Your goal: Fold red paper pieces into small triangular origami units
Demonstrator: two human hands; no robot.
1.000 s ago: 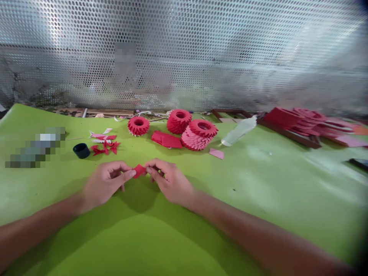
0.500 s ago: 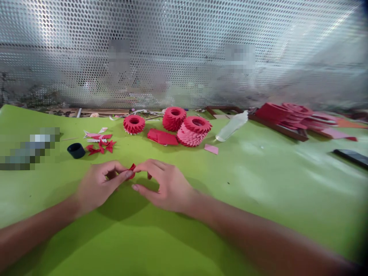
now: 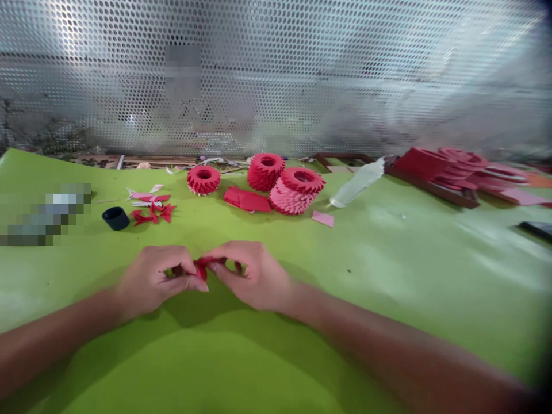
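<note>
A small red folded paper piece (image 3: 201,270) is pinched between my two hands above the green table (image 3: 241,356). My left hand (image 3: 157,279) grips its left side between thumb and fingers. With thumb and index finger closed on its upper right, my right hand (image 3: 252,273) holds the same piece. Fingertips cover much of the paper, so its exact fold cannot be made out. Ahead and left of the hands lie several red folded paper pieces (image 3: 154,214) beside a dark round cap (image 3: 115,218).
Behind stand a red paper ring (image 3: 203,180), a taller red ring stack (image 3: 266,172) and a pink-and-red stack (image 3: 296,192). Near them lie red paper (image 3: 246,200), a pink slip (image 3: 323,218) and a clear bottle (image 3: 357,181). Red paper sheets (image 3: 425,167) fill a brown tray at right.
My right thumb and index finger have closed on the red paper piece, where the thumb was apart before. The left hand has shifted slightly right, its grip changed. The view has shifted slightly.
</note>
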